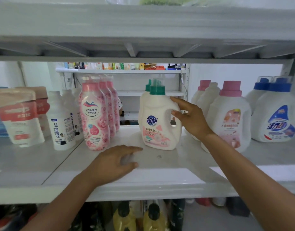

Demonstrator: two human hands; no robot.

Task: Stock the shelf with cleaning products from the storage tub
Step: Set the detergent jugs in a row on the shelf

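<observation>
A cream detergent jug (157, 124) with a green cap stands upright mid-shelf on the white shelf board (168, 167). A second green-capped jug (147, 87) stands right behind it, mostly hidden. My right hand (191, 117) reaches in from the right, its fingertips and thumb touching the jug's handle side with the fingers fairly straight. My left hand (113, 162) rests palm down on the shelf board, in front and to the left of the jug, holding nothing. The storage tub is out of view.
Pink floral bottles (95, 117), white "Oil enemy" bottles (60, 124) and refill pouches (18, 117) line the left. Pink-capped jugs (230, 117) and blue-capped jugs (275, 117) stand on the right. The upper shelf (143, 27) hangs close overhead. Yellow bottles (153, 217) sit on the shelf below.
</observation>
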